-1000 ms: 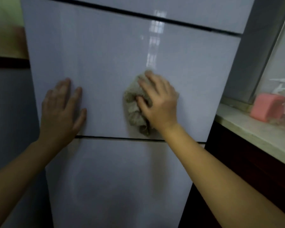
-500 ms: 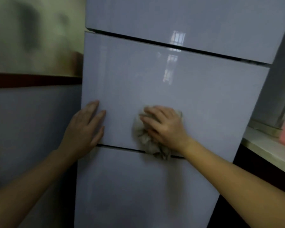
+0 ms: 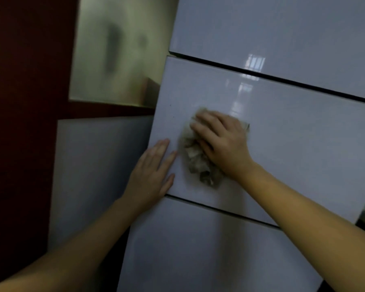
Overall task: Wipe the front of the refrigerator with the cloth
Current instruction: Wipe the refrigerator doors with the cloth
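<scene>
Far left: a dark red surface [image 3: 19, 123] is seen from top to bottom.
Upper wall: a yellowish-green panel [image 3: 122, 60] is shown, blurred, with dark smudges.
Divider: a dark red band [image 3: 105, 111] is set beneath it.
Lower wall: a grey panel [image 3: 97, 175] is seen under the band.

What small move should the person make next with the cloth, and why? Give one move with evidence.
Probably slide the right hand and the cloth rightward along the middle door panel. The hand presses the crumpled cloth near that panel's left side, close to the flat left hand at its edge, while a wide stretch lies to the right.
</scene>
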Demonstrator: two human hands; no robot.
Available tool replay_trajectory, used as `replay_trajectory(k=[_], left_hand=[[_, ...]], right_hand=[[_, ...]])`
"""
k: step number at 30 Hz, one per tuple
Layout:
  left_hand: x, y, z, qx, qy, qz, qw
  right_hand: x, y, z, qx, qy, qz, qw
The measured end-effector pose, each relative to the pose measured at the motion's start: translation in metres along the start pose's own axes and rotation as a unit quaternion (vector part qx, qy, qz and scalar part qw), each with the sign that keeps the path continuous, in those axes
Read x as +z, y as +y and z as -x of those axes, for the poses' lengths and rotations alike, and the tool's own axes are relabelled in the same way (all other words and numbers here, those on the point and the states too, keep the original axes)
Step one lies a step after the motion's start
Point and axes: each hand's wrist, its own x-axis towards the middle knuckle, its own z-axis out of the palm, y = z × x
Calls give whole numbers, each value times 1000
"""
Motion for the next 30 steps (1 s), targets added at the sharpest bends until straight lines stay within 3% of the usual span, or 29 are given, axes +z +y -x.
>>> replay_trajectory(k=[11,18,24,30], left_hand=[[-7,-1,4,-10,2,6,1000],[-6,-5,11,-41,27,32,998],[-4,-5,11,-66,29,80,994],[-4,-7,14,-70,16,89,993]], right_hand=[[-12,-11,38,-39,-119,-3,992],[-11,2,1,-14,-59,17,998],[3,21,-95,117,-36,32,992],[15,-13,-72,4,-119,5,993]])
